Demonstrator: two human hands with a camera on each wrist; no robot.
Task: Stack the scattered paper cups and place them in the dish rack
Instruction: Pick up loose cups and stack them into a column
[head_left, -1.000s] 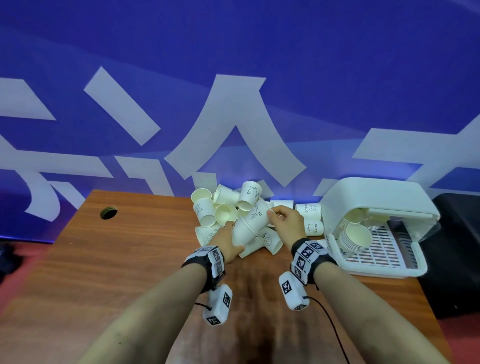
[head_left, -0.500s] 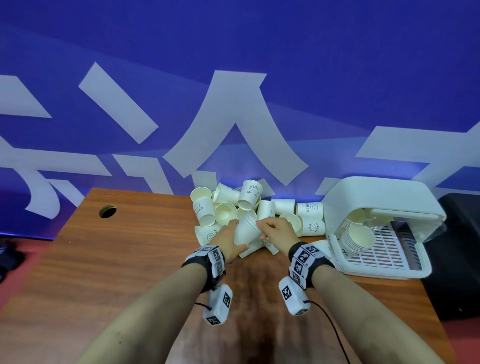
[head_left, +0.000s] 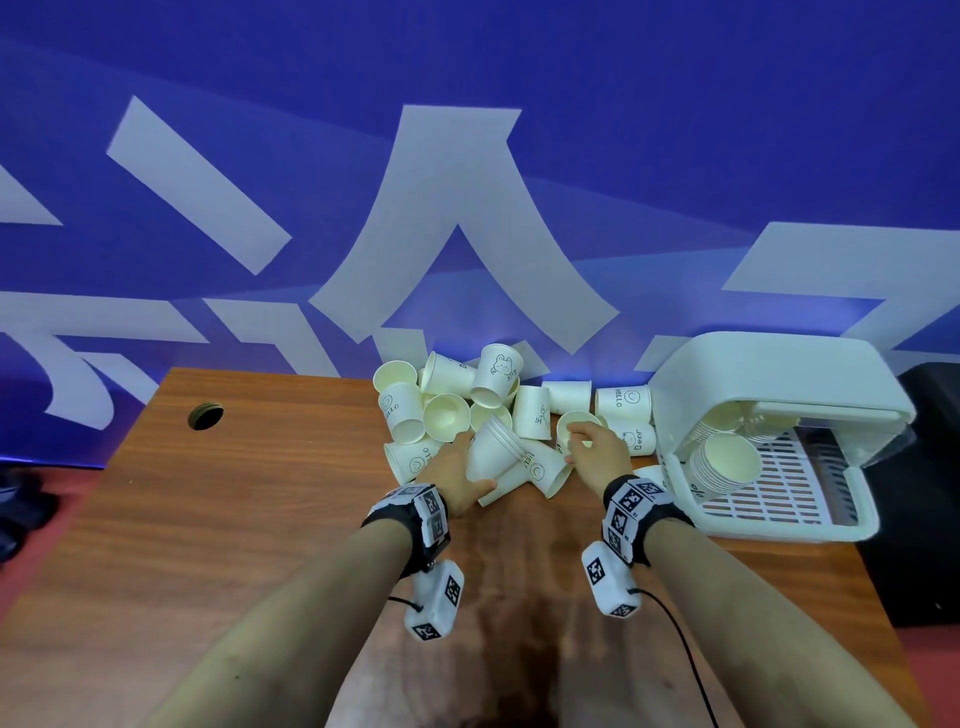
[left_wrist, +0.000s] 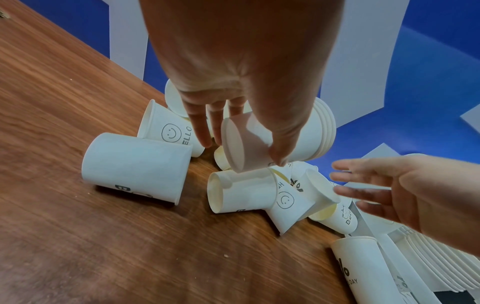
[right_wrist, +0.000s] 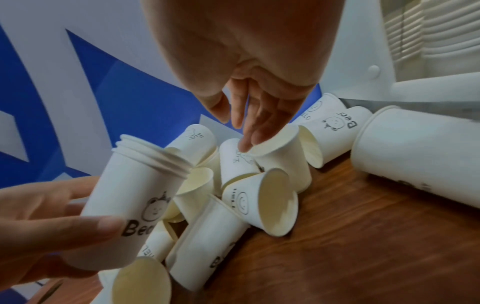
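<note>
My left hand (head_left: 467, 465) grips a tilted stack of nested white paper cups (head_left: 493, 449), mouth pointing up and away; the stack (left_wrist: 298, 142) sits between thumb and fingers, and its "Bear" print (right_wrist: 135, 197) shows. My right hand (head_left: 571, 444) is just right of it, fingers straight, fingertips (right_wrist: 246, 144) touching the rim of a loose cup (right_wrist: 283, 156) in the pile. Several loose cups (head_left: 447, 410) lie scattered at the table's back. The white dish rack (head_left: 769, 525) stands at the right with stacked cups (head_left: 722, 462) inside.
The rack's raised lid (head_left: 769, 374) overhangs its back half. One more cup (left_wrist: 135, 166) lies on its side left of the pile. The wooden table (head_left: 260, 519) has a round hole (head_left: 205, 415) at back left. A black object (head_left: 930, 493) sits beyond the rack.
My right hand has let go of the stack and moved right to a loose cup. The left hand keeps the stack, now lower and tilted over the pile.
</note>
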